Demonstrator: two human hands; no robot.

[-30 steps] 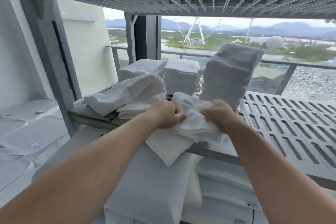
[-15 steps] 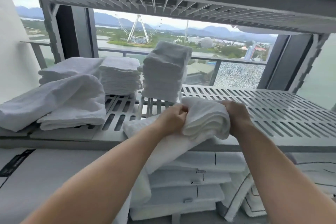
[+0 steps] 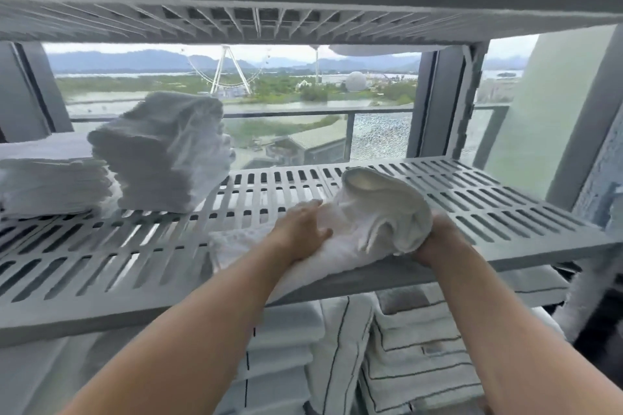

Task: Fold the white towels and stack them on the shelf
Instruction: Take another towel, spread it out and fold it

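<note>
left hand (image 3: 301,229): fingers flat on towel (image 3: 371,212) | right hand (image 3: 435,239): gripping towel | on shelf (image 3: 488,199)

Bare slatted shelf (image 3: 472,199) across the right and front left; tall towel stack (image 3: 161,152) and lower stack (image 3: 50,185) blocking back left; upper shelf (image 3: 236,20) low overhead.

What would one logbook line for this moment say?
step: folding | left hand: rests on white towel | right hand: grips its bunched end | lies on: shelf front | folded stack: back left
</note>
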